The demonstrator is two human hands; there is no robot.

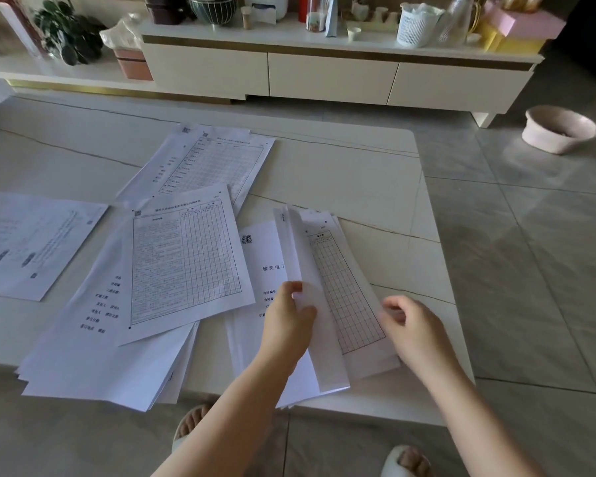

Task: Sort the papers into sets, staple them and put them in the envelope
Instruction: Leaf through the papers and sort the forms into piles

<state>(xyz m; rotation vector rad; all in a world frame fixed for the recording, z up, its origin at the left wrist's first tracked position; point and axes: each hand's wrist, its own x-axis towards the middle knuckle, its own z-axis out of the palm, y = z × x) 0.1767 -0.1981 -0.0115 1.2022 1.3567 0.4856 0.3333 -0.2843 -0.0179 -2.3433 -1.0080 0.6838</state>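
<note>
Slippered feet (pixel 408 459) show on the floor below the bench (pixel 358 173). Above them, the left hand (pixel 288 318) pinches the near part of a lifted sheet (pixel 310 297), thumb and fingers (pixel 295 288) closed on the paper. Just right of that sheet, the right hand (pixel 415 325) holds the edge of the gridded papers (pixel 348 290), its fingers curled. Left of the lifted sheet lies a table form (pixel 186 263) atop a loose stack (pixel 93 356); more forms (pixel 214 160) lie beyond, and one page (pixel 31 242) farthest left.
</note>
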